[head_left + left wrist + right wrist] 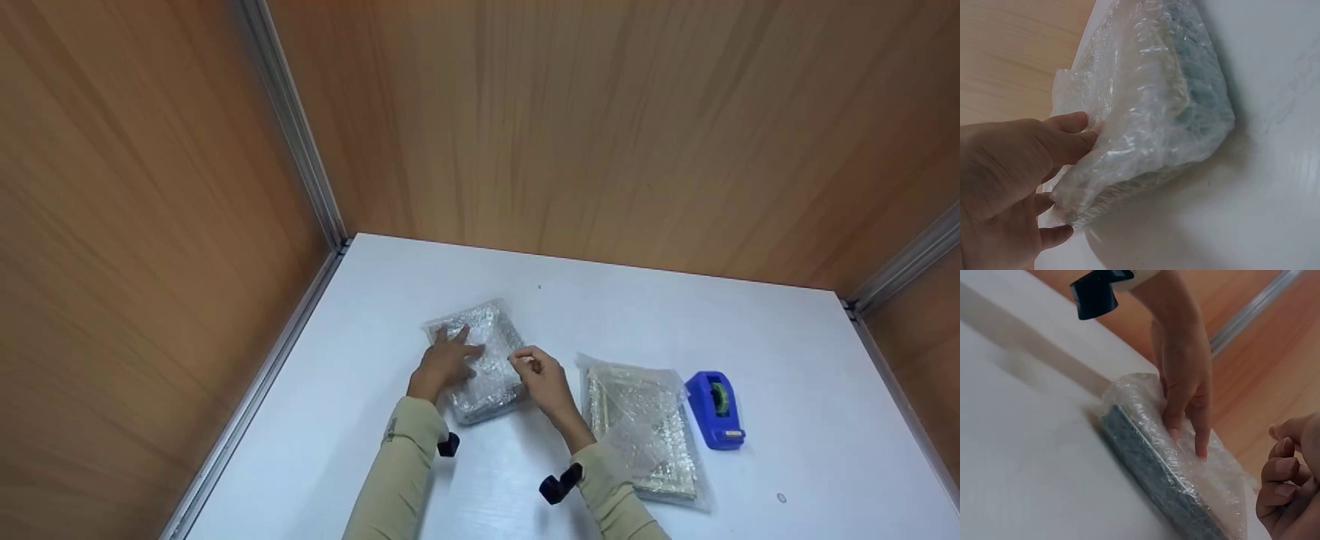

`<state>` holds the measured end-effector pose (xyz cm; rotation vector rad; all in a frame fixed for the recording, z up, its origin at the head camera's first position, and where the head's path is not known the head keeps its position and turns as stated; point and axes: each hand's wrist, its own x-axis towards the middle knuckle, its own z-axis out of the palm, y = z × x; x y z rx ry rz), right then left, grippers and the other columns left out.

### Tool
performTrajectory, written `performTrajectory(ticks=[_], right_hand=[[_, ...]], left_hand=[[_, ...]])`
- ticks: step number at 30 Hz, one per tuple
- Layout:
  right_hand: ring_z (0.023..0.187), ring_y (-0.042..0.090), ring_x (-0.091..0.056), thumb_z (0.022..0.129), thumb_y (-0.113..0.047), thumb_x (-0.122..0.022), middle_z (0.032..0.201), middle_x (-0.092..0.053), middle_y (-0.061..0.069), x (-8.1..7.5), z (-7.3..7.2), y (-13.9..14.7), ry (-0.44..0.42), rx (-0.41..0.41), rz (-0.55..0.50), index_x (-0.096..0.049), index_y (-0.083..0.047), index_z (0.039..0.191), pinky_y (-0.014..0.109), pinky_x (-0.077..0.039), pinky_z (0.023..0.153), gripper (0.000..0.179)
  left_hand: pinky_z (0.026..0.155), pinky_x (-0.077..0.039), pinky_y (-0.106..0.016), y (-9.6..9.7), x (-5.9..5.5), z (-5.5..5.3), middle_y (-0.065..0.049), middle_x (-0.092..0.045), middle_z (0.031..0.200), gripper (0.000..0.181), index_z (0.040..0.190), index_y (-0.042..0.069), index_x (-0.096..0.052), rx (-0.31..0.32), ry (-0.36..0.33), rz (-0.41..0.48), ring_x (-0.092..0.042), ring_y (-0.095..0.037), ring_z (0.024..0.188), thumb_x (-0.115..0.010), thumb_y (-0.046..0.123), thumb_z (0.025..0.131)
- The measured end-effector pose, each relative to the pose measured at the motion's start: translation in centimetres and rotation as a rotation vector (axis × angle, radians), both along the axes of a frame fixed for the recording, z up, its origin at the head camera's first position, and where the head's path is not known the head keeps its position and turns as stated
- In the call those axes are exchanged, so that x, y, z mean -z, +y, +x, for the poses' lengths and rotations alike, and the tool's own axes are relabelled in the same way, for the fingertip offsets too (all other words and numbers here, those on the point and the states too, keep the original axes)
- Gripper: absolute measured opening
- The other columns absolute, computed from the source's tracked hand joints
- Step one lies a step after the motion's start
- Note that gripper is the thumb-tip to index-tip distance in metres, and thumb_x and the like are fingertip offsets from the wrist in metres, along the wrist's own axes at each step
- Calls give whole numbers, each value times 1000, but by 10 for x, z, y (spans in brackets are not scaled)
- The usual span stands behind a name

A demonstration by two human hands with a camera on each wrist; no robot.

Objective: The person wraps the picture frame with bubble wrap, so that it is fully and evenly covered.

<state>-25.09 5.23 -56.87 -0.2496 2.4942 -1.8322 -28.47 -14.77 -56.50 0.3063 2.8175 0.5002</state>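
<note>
A flat rectangular packet in clear bubble wrap (491, 386) lies tilted on the white table, left of centre. My left hand (444, 364) rests across its top with the fingers spread, pressing the wrap. In the left wrist view, the thumb and fingers touch a loose fold of the bubble wrap (1145, 124). Just off the packet's right edge is my right hand (546, 382), raised with its fingers curled. The right wrist view shows this right hand (1294, 481) apart from the packet, with nothing visible between thumb and fingers. Through the wrap, the packet's side looks grey-blue.
A second bubble-wrapped packet (637, 405), with a pale gold frame-like border, lies right of my right forearm. Beside it stands a blue tape dispenser (712, 412) with a green roll. A small clear scrap (781, 497) lies near the front right. Wooden panels (600, 135) wall the table.
</note>
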Motion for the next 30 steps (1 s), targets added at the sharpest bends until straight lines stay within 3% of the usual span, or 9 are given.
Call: performTrajectory(ticks=[5,13,22,30], right_hand=[[46,9,-41,89,-33,-60,56,-49,-1,4,-8,-14,-121,-40,-28,-64,-9,104,21,-37,42,28],[46,9,-40,92,-26,-56,59,-51,1,12,-17,-28,-203,-54,-15,-63,-9,104,21,-35,41,22],[42,7,-33,92,-27,-56,61,-49,0,17,-22,-44,-383,-35,-122,-61,-8,107,21,-29,38,25],[43,4,-33,93,-20,-55,61,-46,-2,12,-26,-49,-464,11,-281,-56,-1,109,19,-26,39,25]], left_hand=[[106,-23,-57,1,1,0,-4,-17,153,53,133,29,-50,-9,-5,10,-2,-37,139,-67,23,83],[107,-18,-58,3,3,-1,-1,-16,153,53,134,26,-49,-9,-9,29,-4,-32,140,-66,19,84],[108,-16,-59,1,8,1,0,-22,152,51,137,26,-44,23,-48,42,-8,-29,141,-61,21,88],[108,-15,-59,0,6,3,-1,-19,153,54,141,27,-38,59,-67,39,-6,-30,141,-57,19,91]])
